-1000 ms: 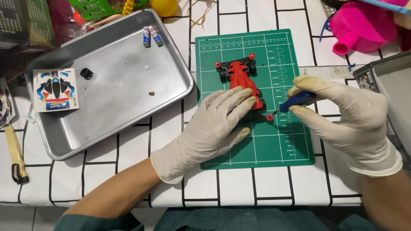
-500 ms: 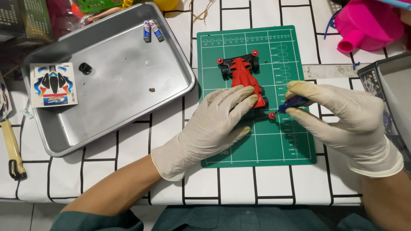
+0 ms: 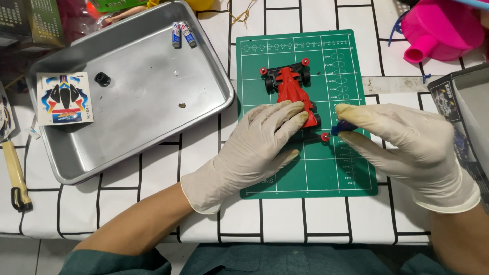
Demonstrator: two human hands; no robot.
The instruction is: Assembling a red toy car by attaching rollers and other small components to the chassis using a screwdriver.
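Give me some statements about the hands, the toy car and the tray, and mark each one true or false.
1. The left hand rests on the red toy car. True.
2. The car lies in the metal tray. False: it lies on the green mat, beside the tray.
3. The right hand pinches a small blue tool near the car's red roller. True.
4. Both hands are bare. False: both wear pale gloves.
5. Two small batteries lie in the tray's far corner. True.
6. The sticker sheet lies on the mat. False: it lies in the tray, at its left side.
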